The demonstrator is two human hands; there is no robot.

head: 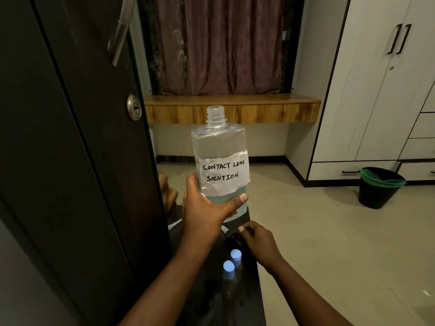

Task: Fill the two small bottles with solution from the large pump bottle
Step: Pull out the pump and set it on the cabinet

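Large bottle [220, 161]: a clear, square-shouldered bottle held upright in the air, above the far end of a dark table [249, 302]. Its threaded neck is open, with no pump on it. A white paper label reads "CONTACT LENS SOLUTION". Pale blue liquid shows only in the bottom part, below the label.

Left hand [204, 208]: grasps the large bottle low down, at the lower edge of the label. The thumb lies across the front face and the fingers wrap behind the left side. Most of the bottle rises above the hand.

Right hand [256, 238]: lower and to the right of the bottle, apart from it, over the table. Its fingertips are curled onto a small black object [233, 240], too dark to make out; whether they actually grip it cannot be told.

Small bottles [231, 263]: two clear bottles with light blue caps, both capped, standing side by side on the table, nearer the viewer than either hand and just left of the right wrist.

Surroundings: a dark door [82, 137] at left, a white wardrobe [376, 90] at right, a black bin [379, 188] with a green liner on the floor.
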